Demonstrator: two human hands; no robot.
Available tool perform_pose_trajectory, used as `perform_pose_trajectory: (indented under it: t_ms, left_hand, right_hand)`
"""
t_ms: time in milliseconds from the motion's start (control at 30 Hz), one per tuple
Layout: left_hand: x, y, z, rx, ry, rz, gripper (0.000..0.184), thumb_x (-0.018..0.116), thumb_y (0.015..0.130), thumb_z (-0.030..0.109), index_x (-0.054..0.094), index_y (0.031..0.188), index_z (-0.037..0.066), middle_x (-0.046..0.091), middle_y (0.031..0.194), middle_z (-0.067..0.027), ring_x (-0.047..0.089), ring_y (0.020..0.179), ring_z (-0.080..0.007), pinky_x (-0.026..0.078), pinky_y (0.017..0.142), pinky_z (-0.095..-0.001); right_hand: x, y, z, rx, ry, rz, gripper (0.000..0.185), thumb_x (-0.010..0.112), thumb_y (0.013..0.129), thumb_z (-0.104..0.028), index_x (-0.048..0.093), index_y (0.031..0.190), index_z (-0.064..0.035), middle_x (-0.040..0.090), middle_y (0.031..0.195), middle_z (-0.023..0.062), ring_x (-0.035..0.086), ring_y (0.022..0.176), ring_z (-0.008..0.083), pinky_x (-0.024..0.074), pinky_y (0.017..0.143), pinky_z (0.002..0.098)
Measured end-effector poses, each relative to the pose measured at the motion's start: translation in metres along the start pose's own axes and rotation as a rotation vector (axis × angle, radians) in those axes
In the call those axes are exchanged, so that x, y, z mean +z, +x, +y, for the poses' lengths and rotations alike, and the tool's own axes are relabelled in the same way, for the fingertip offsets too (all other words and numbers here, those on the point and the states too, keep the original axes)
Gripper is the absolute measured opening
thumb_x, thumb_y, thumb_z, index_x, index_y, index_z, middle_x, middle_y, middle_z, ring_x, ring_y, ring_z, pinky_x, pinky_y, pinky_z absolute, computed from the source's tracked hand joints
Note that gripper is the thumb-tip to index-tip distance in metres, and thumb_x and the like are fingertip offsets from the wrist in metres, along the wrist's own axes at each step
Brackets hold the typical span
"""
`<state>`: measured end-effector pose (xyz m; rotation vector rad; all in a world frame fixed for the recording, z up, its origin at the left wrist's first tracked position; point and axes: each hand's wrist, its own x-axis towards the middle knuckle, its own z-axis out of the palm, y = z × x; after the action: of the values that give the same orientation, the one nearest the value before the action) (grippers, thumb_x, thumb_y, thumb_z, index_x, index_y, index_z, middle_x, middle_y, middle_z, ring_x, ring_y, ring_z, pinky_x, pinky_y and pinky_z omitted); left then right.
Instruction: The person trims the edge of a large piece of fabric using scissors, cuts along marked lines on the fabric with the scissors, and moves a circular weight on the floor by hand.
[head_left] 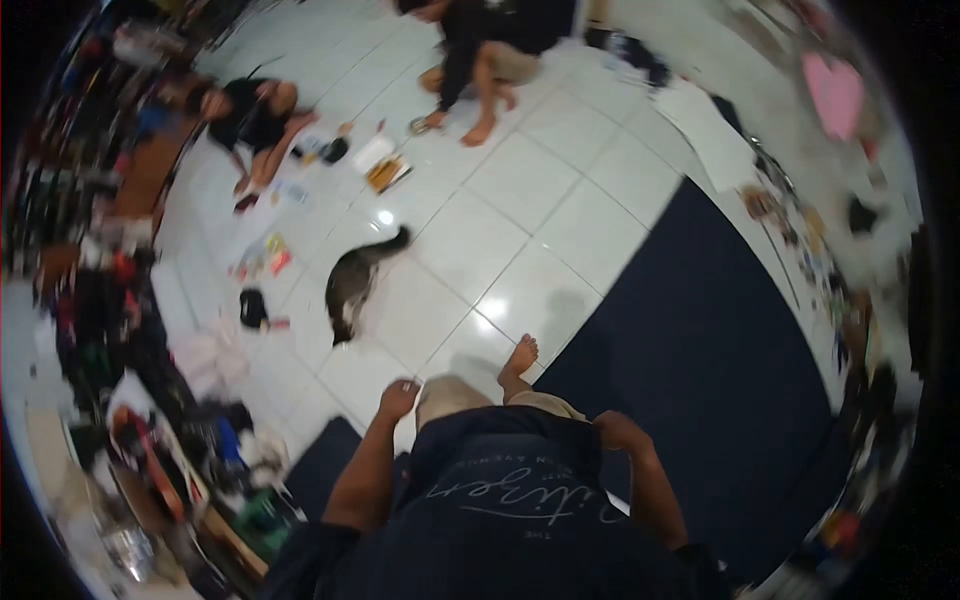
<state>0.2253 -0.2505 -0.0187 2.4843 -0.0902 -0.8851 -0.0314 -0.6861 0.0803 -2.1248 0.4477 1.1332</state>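
My left hand (400, 398) is closed beside the leg of my beige shorts (448, 397), with a small pale bit showing at its fingers. What it holds, if anything, is too small to name. At the right hip, my right hand (620, 432) is closed near the hem of my dark shirt (500, 465); its fingertips are hidden. One bare foot (522, 356) stands at the edge of a large dark cloth (690, 380) spread over the white tiles (520, 190).
A grey cat (352, 285) is on the floor ahead. Two people, one person (255, 120) at upper left and another person (485, 60) at the top, sit near scattered items. Piled clothes (110, 330) line the left; clutter (800, 230) runs along the right.
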Motion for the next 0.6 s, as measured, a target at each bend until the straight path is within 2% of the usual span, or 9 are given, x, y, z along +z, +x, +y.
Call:
perform_pose_trajectory:
  t_ms: [67, 133, 167, 233, 367, 433, 467, 533, 600]
  left_hand:
    - [-0.014, 0.014, 0.066, 0.045, -0.064, 0.015, 0.042, 0.063, 0.085, 0.038, 0.066, 0.105, 0.001, 0.069, 0.092, -0.0177, 0.067, 0.087, -0.0297, 0.051, 0.08, -0.038]
    - [-0.022, 0.031, 0.117, -0.071, -0.142, -0.014, 0.041, 0.063, 0.084, 0.039, 0.067, 0.106, 0.003, 0.069, 0.096, -0.0177, 0.066, 0.09, -0.0295, 0.051, 0.082, -0.0376]
    - [-0.021, 0.044, 0.128, -0.066, -0.099, -0.033, 0.041, 0.063, 0.084, 0.038, 0.067, 0.106, 0.004, 0.069, 0.099, -0.0176, 0.066, 0.092, -0.0293, 0.051, 0.083, -0.0376]
    - [-0.018, 0.072, 0.137, -0.035, -0.031, -0.078, 0.039, 0.063, 0.084, 0.036, 0.067, 0.107, 0.005, 0.067, 0.105, -0.018, 0.064, 0.098, -0.03, 0.05, 0.086, -0.0385]
    - [-0.002, 0.138, 0.126, 0.029, 0.008, -0.056, 0.034, 0.059, 0.084, 0.033, 0.068, 0.098, 0.002, 0.065, 0.107, -0.0208, 0.059, 0.104, -0.0382, 0.048, 0.09, -0.042]
    - [0.011, 0.195, 0.089, 0.43, 0.585, -0.319, 0.033, 0.052, 0.085, 0.03, 0.069, 0.091, 0.003, 0.066, 0.097, -0.0231, 0.063, 0.096, -0.0391, 0.049, 0.085, -0.0483]
    - [0.016, 0.207, 0.095, -0.044, 0.333, -0.275, 0.028, 0.054, 0.084, 0.029, 0.069, 0.089, 0.005, 0.068, 0.092, -0.021, 0.065, 0.091, -0.0362, 0.05, 0.081, -0.0504]
    - [-0.012, 0.241, 0.128, 0.525, 0.806, -0.554, 0.021, 0.053, 0.087, 0.021, 0.068, 0.091, 0.008, 0.067, 0.089, -0.0206, 0.065, 0.091, -0.0347, 0.052, 0.078, -0.0483]
    - [-0.035, 0.259, 0.218, -0.24, 0.335, -0.615, 0.018, 0.055, 0.086, 0.019, 0.068, 0.091, 0.008, 0.067, 0.083, -0.0181, 0.066, 0.079, -0.0316, 0.053, 0.069, -0.0453]
  right_hand:
    - [-0.067, -0.002, -0.017, -0.044, -0.002, -0.019, 0.032, 0.064, 0.083, -0.027, 0.069, 0.092, 0.0024, 0.07, 0.09, 0.0184, 0.068, 0.083, 0.029, 0.0508, 0.069, 0.0364]
    - [-0.116, 0.012, -0.013, 0.031, 0.414, 0.162, 0.031, 0.063, 0.085, -0.027, 0.068, 0.088, 0.0033, 0.07, 0.085, 0.0143, 0.067, 0.078, 0.0224, 0.0498, 0.067, 0.034]
    - [-0.131, 0.025, 0.001, 0.026, 0.412, 0.155, 0.031, 0.063, 0.085, -0.027, 0.068, 0.088, 0.0033, 0.07, 0.085, 0.0143, 0.067, 0.078, 0.0224, 0.0498, 0.067, 0.034]
    - [-0.154, 0.052, 0.034, 0.028, 0.549, 0.496, 0.031, 0.06, 0.089, -0.029, 0.067, 0.088, 0.0008, 0.067, 0.079, 0.0072, 0.062, 0.072, 0.0152, 0.0483, 0.065, 0.0305]
    - [-0.202, 0.053, 0.062, 0.294, 0.96, 0.582, 0.031, 0.058, 0.092, -0.032, 0.065, 0.088, -0.0015, 0.059, 0.075, 0.0022, 0.055, 0.068, 0.0116, 0.0451, 0.062, 0.0273]
    - [-0.203, 0.054, 0.086, 0.422, 0.976, 0.541, 0.033, 0.058, 0.093, -0.035, 0.062, 0.088, -0.0022, 0.054, 0.073, 0.0017, 0.051, 0.066, 0.01, 0.042, 0.058, 0.0262]
    - [-0.192, 0.052, 0.104, 0.471, 1.039, 0.623, 0.033, 0.058, 0.093, -0.035, 0.062, 0.088, -0.0022, 0.054, 0.073, 0.0017, 0.051, 0.066, 0.01, 0.042, 0.058, 0.0262]
    - [-0.153, 0.052, 0.14, 0.684, 1.044, 0.66, 0.036, 0.057, 0.093, -0.038, 0.059, 0.087, -0.0025, 0.053, 0.072, 0.002, 0.05, 0.064, 0.0109, 0.042, 0.056, 0.0271]
    - [-0.126, 0.051, 0.159, 0.73, 1.274, 0.65, 0.036, 0.057, 0.092, -0.038, 0.06, 0.086, -0.0027, 0.055, 0.071, 0.0033, 0.051, 0.061, 0.0132, 0.0424, 0.053, 0.0305]
